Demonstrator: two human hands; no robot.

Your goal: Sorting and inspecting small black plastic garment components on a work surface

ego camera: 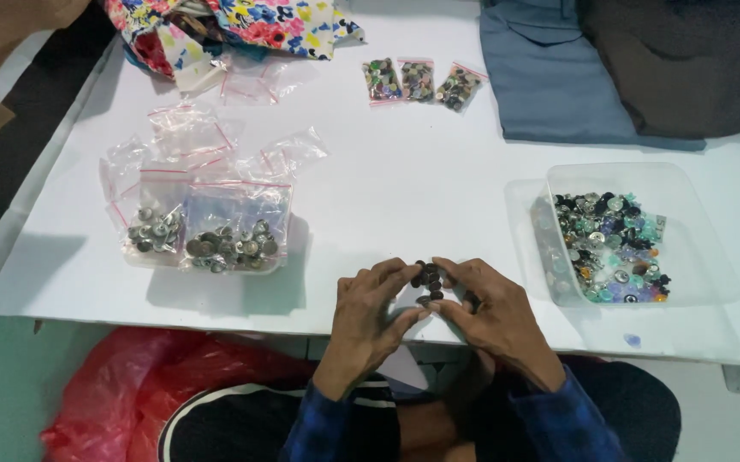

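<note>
Both my hands meet at the near edge of the white table (404, 188). My left hand (371, 312) and my right hand (494, 312) pinch between their fingertips a small stack of dark round buttons (430, 281). The stack stands just above the table surface. To the right sits a clear plastic tub (695, 257) holding several mixed metal and coloured buttons (611, 246).
Clear zip bags of silver buttons (216, 244) lie at the left with empty bags behind them. Three small filled bags (421, 83) rest at the back. Folded blue and dark cloth (558, 77) is at the back right, floral fabric (241, 26) back left, red plastic bag (147, 385) below.
</note>
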